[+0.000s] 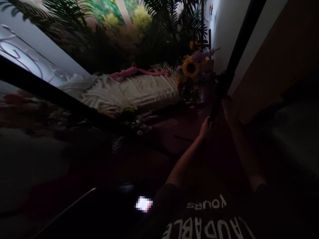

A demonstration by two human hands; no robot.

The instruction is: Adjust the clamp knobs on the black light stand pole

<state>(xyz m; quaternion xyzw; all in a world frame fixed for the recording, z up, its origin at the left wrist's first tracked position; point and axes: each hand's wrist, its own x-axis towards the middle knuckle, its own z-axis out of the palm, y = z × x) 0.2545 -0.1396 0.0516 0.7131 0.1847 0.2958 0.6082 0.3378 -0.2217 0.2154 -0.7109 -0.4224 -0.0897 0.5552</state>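
Note:
A black pole (241,39), which looks like a light stand, slants up to the right, with a dark collar (221,83) on its shaft. My left hand (206,127) is closed around the pole's lower part, below that collar. Just above and to the right, my right hand (227,105) reaches up to the pole close under the collar. Its fingers appear curled against the stand, though shadow hides their exact grip. The stand's foot is lost in the dark.
A second black pole (50,93) crosses the left side. Beyond lies a cream cloth-covered platform (139,91) with a pink plush toy (129,71). Sunflowers (190,67) stand at its right end, palm fronds (171,30) behind. A small lit screen (144,203) glows below.

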